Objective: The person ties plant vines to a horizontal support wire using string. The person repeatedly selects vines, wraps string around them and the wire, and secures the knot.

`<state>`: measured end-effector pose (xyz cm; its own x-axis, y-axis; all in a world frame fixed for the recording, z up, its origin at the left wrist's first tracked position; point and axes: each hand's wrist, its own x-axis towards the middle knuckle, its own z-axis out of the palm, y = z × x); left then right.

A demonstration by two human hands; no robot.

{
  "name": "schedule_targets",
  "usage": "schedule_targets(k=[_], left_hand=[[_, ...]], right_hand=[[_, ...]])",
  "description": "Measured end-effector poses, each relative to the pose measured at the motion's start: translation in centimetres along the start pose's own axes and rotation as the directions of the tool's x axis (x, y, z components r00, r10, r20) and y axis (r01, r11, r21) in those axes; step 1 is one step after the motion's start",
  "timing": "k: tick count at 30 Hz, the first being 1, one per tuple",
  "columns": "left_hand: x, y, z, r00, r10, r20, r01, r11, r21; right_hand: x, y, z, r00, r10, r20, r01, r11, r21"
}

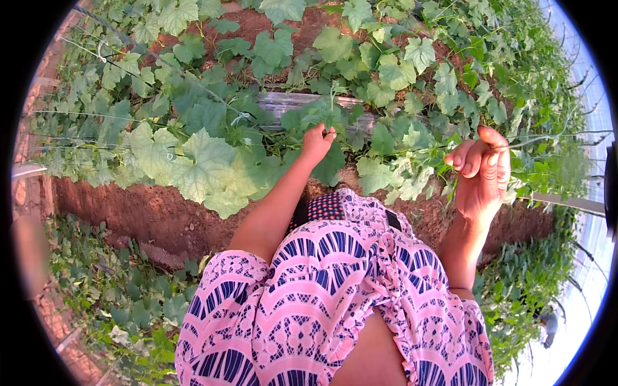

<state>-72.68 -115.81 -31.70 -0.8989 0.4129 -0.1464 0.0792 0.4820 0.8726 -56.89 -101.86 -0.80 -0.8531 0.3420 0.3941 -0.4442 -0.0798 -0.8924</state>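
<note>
My left hand (pixel 317 144) reaches forward into the foliage, thumb and fingertips pinched around a green leafy vine shoot (pixel 332 103). The shoot's tip stands up above my fingers. My right hand (pixel 483 169) is raised at the right, palm towards me and fingers curled. A thin pale strand (pixel 528 141) runs from its fingers towards the right; whether it is twine or a stem is unclear. Broad lobed leaves (pixel 200 157) spread to the left of my left hand, some hiding the stems beneath.
Trellis wires (pixel 101 114) cross the vines, with a white tie (pixel 240 117) on one. A weathered plank or strip (pixel 285 103) lies behind my left hand. Bare soil (pixel 159 219) separates the vine rows. Translucent sheeting (pixel 591 193) borders the right side, where a person (pixel 549 325) is partly visible.
</note>
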Motion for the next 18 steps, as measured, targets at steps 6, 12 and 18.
schedule_targets(k=[6, 12, 18], left_hand=[[0.0, 4.9, 1.1, 0.981, -0.151, 0.121, 0.189, 0.632, -0.752], [-0.4, 7.9, 0.8, 0.961, 0.250, 0.122, -0.130, 0.792, -0.597], [-2.3, 8.9, 2.5, 0.947, 0.225, 0.228, -0.062, 0.827, -0.559]], right_hand=[[-2.0, 7.8, -2.3, 0.879, 0.476, -0.023, -0.445, 0.837, 0.319], [-6.4, 14.9, -3.2, 0.671, 0.741, -0.024, -0.736, 0.669, 0.107], [-8.1, 19.0, -5.0, 0.569, 0.822, -0.016, -0.821, 0.567, -0.065]])
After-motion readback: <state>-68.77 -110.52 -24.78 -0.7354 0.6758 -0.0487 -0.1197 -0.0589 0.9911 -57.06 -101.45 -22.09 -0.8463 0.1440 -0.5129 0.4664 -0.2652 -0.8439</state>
